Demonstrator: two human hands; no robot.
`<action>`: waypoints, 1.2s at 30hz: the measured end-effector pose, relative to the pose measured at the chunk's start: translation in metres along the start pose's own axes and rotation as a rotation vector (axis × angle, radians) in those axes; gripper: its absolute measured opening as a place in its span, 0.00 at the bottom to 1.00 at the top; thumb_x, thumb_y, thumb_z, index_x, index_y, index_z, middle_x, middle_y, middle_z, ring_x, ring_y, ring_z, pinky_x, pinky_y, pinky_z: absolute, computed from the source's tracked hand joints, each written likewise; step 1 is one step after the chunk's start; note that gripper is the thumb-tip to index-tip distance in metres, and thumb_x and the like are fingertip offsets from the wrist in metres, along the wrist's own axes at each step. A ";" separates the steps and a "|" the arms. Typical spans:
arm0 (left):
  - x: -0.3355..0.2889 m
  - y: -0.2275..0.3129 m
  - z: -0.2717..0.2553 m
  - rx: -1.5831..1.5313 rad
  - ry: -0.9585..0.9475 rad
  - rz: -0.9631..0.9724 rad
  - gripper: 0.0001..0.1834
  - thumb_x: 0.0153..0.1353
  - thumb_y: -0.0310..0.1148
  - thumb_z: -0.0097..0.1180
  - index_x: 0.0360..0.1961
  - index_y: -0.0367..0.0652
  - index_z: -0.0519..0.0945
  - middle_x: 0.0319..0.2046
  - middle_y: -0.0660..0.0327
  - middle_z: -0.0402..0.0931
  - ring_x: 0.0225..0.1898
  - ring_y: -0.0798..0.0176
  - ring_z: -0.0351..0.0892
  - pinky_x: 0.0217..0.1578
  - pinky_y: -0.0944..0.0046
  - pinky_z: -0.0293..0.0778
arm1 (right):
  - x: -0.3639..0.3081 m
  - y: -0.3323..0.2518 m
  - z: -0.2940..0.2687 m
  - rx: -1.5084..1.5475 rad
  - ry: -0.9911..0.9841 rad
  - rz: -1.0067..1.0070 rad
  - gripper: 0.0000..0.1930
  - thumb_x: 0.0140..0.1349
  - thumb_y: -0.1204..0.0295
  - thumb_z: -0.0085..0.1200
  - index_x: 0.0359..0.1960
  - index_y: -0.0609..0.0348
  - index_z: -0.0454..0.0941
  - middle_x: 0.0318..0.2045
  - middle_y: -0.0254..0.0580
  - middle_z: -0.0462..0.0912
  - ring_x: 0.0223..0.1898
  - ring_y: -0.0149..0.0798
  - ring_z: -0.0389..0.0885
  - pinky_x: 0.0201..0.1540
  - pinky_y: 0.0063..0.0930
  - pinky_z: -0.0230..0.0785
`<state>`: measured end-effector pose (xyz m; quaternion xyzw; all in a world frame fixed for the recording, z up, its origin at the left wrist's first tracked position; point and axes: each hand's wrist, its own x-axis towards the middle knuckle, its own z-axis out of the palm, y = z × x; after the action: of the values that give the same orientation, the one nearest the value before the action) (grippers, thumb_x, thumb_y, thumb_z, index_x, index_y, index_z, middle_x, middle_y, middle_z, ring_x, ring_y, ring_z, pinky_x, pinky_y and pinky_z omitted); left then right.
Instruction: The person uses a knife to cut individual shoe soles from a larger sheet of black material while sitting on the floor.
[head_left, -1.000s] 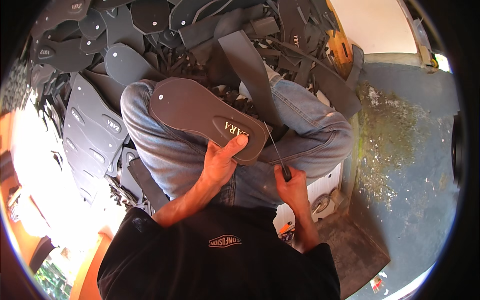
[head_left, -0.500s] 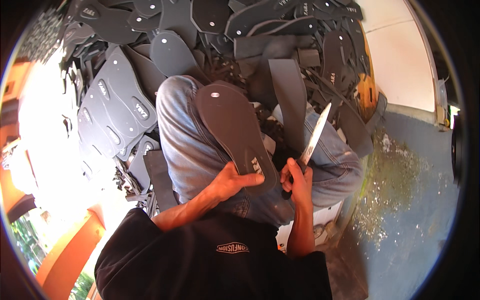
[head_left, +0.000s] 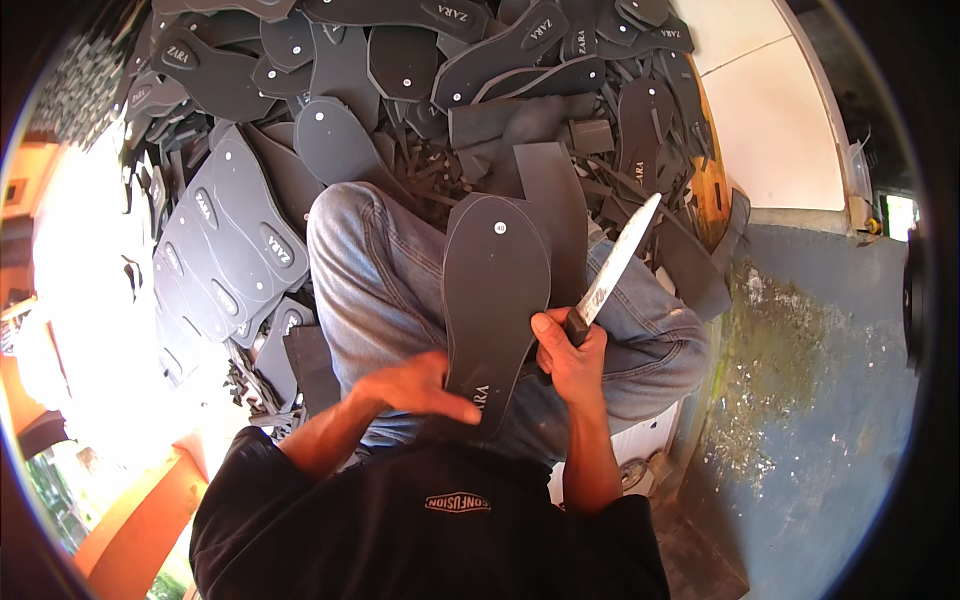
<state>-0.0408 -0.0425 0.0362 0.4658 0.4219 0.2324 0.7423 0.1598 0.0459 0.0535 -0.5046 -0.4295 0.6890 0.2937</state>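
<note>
Soles (head_left: 403, 60) and offcuts (head_left: 430, 168) crowd ten to one o'clock, a dark strip (head_left: 558, 195) partly behind the lap sole (head_left: 495, 300). The left hand (head_left: 415, 385) lays its thumb over that sole's six-o'clock end (finger grip unclear); the right hand (head_left: 575, 360) has fingers round a knife (head_left: 622, 258) aimed at one. The lap sole's top has swung from eleven to twelve.

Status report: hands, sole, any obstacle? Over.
Right hand grips knife, blade pointing away. Left hand at sole, near end; grip unclear. Dark strip partly behind sole.
</note>
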 end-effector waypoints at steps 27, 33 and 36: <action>0.008 0.037 -0.020 -0.760 0.573 -0.018 0.12 0.55 0.34 0.61 0.37 0.35 0.80 0.29 0.60 0.81 0.28 0.70 0.80 0.30 0.72 0.76 | -0.053 0.044 -0.030 -0.785 0.028 -0.188 0.18 0.57 0.70 0.56 0.13 0.64 0.65 0.07 0.43 0.58 0.09 0.32 0.54 0.14 0.30 0.48; 0.007 0.039 -0.017 -0.635 0.546 -0.030 0.11 0.55 0.31 0.61 0.35 0.35 0.81 0.27 0.61 0.80 0.28 0.72 0.78 0.30 0.72 0.75 | -0.044 0.029 -0.021 -0.914 -0.020 -0.088 0.11 0.51 0.72 0.56 0.17 0.65 0.70 0.11 0.54 0.67 0.17 0.60 0.69 0.19 0.41 0.60; 0.007 0.038 -0.016 -0.608 0.522 -0.021 0.10 0.55 0.31 0.61 0.35 0.35 0.81 0.27 0.62 0.80 0.28 0.72 0.78 0.30 0.73 0.74 | -0.034 0.022 -0.019 -0.918 -0.064 -0.093 0.08 0.49 0.72 0.57 0.21 0.66 0.74 0.12 0.55 0.70 0.19 0.60 0.71 0.21 0.42 0.62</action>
<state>-0.0487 -0.0120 0.0636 0.1459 0.5128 0.4497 0.7166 0.1896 0.0130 0.0465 -0.5409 -0.7213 0.4289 0.0571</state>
